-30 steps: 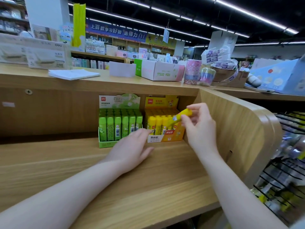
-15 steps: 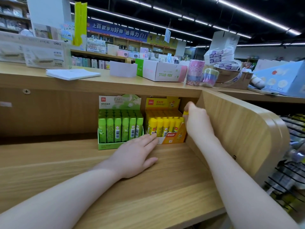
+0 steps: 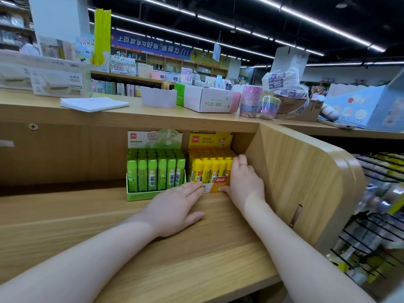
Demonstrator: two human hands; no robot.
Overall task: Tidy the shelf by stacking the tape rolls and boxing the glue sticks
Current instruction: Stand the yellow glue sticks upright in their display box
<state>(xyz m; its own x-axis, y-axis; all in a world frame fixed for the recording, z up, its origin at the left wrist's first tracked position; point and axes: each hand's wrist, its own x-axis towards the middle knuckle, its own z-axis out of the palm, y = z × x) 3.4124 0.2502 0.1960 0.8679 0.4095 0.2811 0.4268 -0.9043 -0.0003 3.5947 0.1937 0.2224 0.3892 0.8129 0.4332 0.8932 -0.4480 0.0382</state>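
A yellow display box (image 3: 215, 186) full of upright yellow glue sticks (image 3: 209, 169) stands at the back right of the wooden shelf (image 3: 153, 248). A green box of green glue sticks (image 3: 156, 171) stands just left of it. My right hand (image 3: 244, 182) grips the yellow box's right front corner, fingers over the sticks' right end and thumb on the front. My left hand (image 3: 175, 208) lies flat on the shelf, fingertips touching the yellow box's lower front. Stacked patterned tape rolls (image 3: 250, 101) and a smaller pastel stack (image 3: 269, 107) stand on the counter top above.
The shelf's curved wooden side wall (image 3: 306, 178) is right beside my right hand. On the counter top lie a white notepad (image 3: 94, 103), a white-and-green carton (image 3: 207, 100) and a cardboard box with tape packs (image 3: 297, 106). Black wire racks (image 3: 376, 215) stand at the right.
My right hand put the loose yellow glue stick into the yellow box, then came down to grip the box's right front corner. My left hand slid forward to the box front.
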